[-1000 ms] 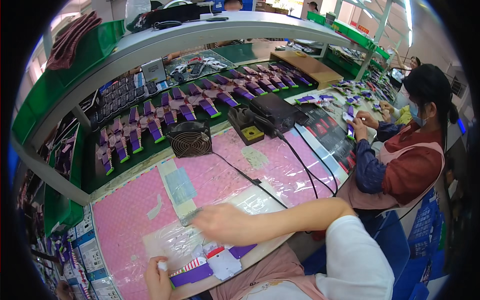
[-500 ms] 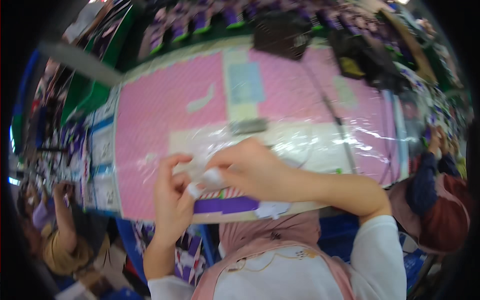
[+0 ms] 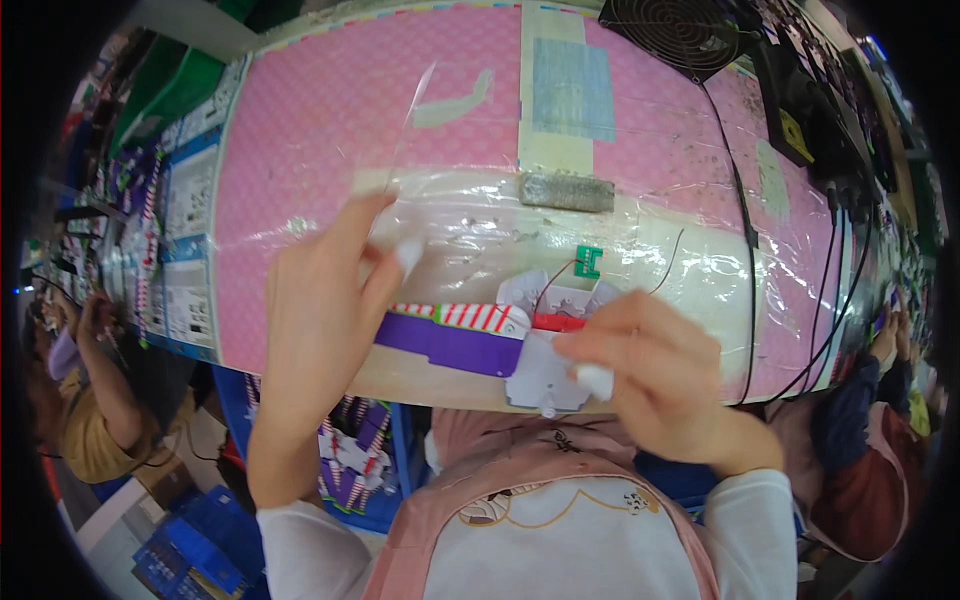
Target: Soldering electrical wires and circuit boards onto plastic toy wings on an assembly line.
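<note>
My left hand (image 3: pixel 325 305) is raised left of the work, fingers slightly blurred, with a gap between index finger and white-covered thumb. A thin pale line runs up from its fingertips; I cannot tell if it is held. My right hand (image 3: pixel 655 380) is curled in a pinch, a white cover on one fingertip. It is beside a red piece (image 3: pixel 556 322), and its fingers hide what they may grip. An opened white plastic housing (image 3: pixel 545 375) lies below, joined to a purple part (image 3: pixel 450 343) with a red-and-white striped strip (image 3: pixel 478 317). A small green circuit board (image 3: pixel 588 262) sits behind it, on thin wires.
A grey metal block (image 3: pixel 567 192) lies on the plastic-covered pink table (image 3: pixel 320 130). A black fan (image 3: pixel 675 35) stands at the back right, its cable (image 3: pixel 742 210) running forward. A blue crate of striped parts (image 3: pixel 355 455) sits below the table edge. Other people work at both sides.
My hands have separated: the right has moved right and down, the left up a little. The white housing, red piece and green board now show. The view has shifted too.
</note>
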Action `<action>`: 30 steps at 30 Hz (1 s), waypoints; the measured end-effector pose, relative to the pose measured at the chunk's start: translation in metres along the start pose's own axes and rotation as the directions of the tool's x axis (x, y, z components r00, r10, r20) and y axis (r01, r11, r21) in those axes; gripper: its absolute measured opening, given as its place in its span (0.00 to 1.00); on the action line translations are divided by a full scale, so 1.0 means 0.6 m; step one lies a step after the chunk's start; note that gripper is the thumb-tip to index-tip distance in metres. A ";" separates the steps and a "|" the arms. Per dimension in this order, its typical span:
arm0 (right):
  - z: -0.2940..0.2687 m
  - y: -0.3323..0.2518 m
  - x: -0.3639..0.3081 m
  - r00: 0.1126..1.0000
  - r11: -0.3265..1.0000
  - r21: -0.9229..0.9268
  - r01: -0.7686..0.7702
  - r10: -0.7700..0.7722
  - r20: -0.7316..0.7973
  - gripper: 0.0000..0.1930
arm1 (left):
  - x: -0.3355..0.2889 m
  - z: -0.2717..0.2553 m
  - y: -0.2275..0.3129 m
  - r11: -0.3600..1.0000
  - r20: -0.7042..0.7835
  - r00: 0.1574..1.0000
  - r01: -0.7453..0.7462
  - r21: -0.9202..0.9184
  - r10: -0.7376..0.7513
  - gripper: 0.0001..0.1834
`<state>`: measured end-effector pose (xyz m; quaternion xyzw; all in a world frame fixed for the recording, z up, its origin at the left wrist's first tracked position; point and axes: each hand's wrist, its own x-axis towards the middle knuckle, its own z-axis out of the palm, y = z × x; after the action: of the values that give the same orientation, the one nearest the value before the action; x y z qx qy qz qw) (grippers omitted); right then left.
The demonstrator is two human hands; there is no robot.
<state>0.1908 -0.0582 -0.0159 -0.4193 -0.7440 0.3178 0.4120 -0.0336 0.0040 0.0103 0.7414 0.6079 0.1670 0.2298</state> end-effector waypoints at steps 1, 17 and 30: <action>0.001 0.006 -0.013 0.995 0.993 -0.066 0.099 -0.098 0.028 0.12 | 0.014 0.011 0.017 0.994 -0.028 0.994 -0.103 0.024 0.104 0.13; 0.021 -0.010 0.032 0.893 0.762 0.511 -0.398 0.449 0.026 0.04 | 0.010 0.009 0.052 0.526 0.554 0.819 0.408 -0.746 0.150 0.20; 0.031 -0.031 0.033 0.757 0.529 0.621 -0.579 0.631 0.169 0.05 | -0.032 0.056 0.028 0.604 -0.069 0.986 0.035 -0.796 -0.149 0.06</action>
<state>0.1617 -0.0513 -0.0024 -0.4956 -0.3808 0.6576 0.4207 -0.0062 -0.0221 -0.0082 0.5187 0.5221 0.4537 0.5026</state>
